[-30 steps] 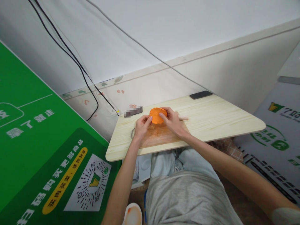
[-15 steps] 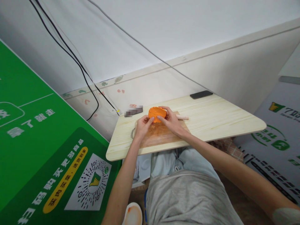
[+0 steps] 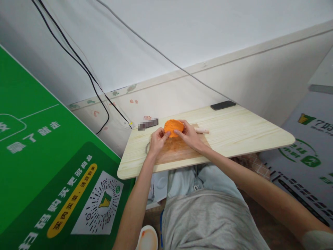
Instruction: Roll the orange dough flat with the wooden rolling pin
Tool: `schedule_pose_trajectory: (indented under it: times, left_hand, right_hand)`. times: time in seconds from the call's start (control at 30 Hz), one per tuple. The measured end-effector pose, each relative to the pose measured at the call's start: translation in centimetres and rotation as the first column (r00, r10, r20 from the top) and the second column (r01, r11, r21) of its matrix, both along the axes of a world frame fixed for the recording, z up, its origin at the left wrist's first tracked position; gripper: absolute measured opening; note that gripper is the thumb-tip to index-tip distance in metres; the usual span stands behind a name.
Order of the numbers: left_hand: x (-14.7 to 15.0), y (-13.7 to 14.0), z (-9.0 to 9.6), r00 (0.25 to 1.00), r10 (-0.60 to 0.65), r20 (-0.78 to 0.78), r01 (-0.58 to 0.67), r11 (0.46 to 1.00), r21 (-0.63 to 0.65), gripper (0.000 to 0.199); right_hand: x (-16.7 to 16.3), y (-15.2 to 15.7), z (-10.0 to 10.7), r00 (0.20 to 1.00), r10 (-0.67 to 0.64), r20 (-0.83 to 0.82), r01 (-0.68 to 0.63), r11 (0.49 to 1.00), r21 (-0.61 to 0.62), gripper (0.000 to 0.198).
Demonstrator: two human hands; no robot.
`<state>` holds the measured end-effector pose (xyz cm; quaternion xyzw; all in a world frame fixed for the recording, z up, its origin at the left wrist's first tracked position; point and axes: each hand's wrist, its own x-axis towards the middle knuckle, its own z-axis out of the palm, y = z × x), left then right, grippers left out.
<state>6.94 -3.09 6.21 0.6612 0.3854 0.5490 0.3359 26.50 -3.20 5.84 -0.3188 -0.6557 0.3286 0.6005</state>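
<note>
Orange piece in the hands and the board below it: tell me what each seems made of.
The orange piece looks like soft, matte dough or clay, judging by its wavy rim. The board seems wooden, with a dull finish, given its brown, mottled surface.

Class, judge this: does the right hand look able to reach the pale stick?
Probably yes: the right hand is close to the pale stick, and nothing covers the stick's right end, though that hand is occupied with the orange disc.
</note>
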Motion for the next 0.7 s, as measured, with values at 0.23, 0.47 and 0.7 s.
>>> schedule_pose_trajectory:
  times: [0.23,0.47,0.7]
  left_hand:
    - [0.88,-0.18,0.15,0.993,-0.054,0.104,0.065,0.992,-0.105,0.053]
    - [0.55,-0.28,0.19,0.992,-0.074,0.106,0.087,0.989,-0.118,0.047]
    - [0.26,-0.22,0.33,0.995,-0.083,0.055,0.088,0.992,-0.09,0.05]
  right_hand:
    - [0.28,0.08,0.03,0.997,-0.075,-0.023,0.075,0.997,-0.017,0.051]
    - [0.42,-0.06,0.02,0.992,-0.129,-0.006,0.128,0.991,-0.032,0.053]
    - [0.43,-0.22,0.11,0.991,-0.132,0.022,0.133,0.991,-0.03,0.052]
